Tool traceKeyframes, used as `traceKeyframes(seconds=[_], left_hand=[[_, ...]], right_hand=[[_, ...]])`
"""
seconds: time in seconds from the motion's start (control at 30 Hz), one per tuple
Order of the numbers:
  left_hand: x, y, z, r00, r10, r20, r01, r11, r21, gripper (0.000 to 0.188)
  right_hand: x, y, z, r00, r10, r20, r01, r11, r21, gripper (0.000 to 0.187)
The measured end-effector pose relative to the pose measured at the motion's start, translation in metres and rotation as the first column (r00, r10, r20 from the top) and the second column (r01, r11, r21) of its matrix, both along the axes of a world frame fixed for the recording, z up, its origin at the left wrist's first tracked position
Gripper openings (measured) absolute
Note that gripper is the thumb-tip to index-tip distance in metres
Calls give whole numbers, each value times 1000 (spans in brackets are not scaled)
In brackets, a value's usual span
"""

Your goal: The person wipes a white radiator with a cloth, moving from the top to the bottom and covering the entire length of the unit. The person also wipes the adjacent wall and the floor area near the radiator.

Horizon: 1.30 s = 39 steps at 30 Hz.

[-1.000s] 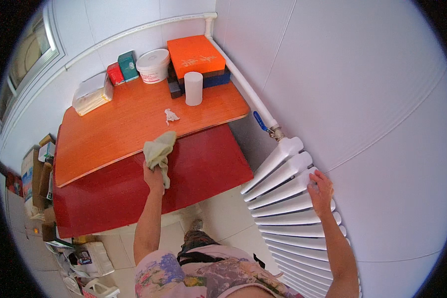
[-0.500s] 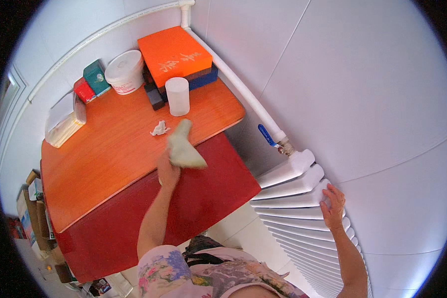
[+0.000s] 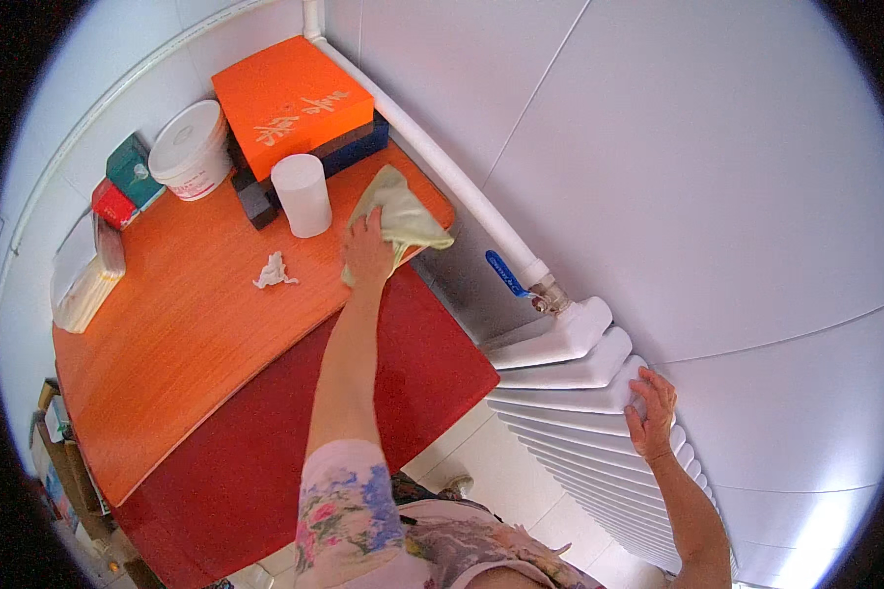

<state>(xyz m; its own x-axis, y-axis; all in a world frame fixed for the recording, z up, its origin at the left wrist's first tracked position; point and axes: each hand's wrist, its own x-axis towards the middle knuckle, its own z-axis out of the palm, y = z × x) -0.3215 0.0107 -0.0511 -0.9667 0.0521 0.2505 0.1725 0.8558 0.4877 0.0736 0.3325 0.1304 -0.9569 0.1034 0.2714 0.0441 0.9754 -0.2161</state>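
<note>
My left hand (image 3: 367, 253) reaches over the wooden tabletop and presses a pale yellow-green cloth (image 3: 405, 218) onto its right end. The cloth spreads out beyond the fingers, and one corner lies over the table's edge. A crumpled white tissue (image 3: 275, 270) is to the left of this hand, with a white roll (image 3: 303, 196) standing upright just beyond. At the right, my right hand (image 3: 651, 412) rests on the upper end of the white radiator (image 3: 599, 358). Its fingers are slightly bent and apart, holding nothing.
An orange box (image 3: 290, 103) sits on darker boxes at the back, beside a lidded white tub (image 3: 189, 157). Small green (image 3: 133, 172) and red boxes (image 3: 115, 203) and a paper stack (image 3: 88, 275) line the left. A dark red lower surface (image 3: 295, 432) juts out nearer. A blue-handled valve (image 3: 509, 275) joins the pipe and radiator.
My left hand has moved forward and right, and the cloth, lifted and blurred before, now lies spread on the tabletop. The view has shifted a little. My right hand stays on the radiator.
</note>
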Motion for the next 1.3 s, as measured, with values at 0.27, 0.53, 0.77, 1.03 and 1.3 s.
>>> traceKeyframes(seconds=[0.27,0.53,0.77,1.03,1.3], left_hand=[[83,23,-13,886,-463,36,464,882,-79,63],[227,-166,2,881,-473,-1,472,879,59,64],[277,-387,-10,745,550,-377,-365,810,458,38],[212,-346,-20,908,349,-231,-320,935,155,60],[146,-394,-29,856,479,-194,-429,868,250,77]], right_hand=[[3,-1,0,999,-26,26,26,1000,-4,39],[5,8,-10,1000,23,1,-23,1000,9,39],[10,10,-12,1000,20,15,-21,998,55,39],[6,11,-20,1000,23,8,-24,989,145,37],[7,3,-16,1000,12,19,-16,979,201,35]])
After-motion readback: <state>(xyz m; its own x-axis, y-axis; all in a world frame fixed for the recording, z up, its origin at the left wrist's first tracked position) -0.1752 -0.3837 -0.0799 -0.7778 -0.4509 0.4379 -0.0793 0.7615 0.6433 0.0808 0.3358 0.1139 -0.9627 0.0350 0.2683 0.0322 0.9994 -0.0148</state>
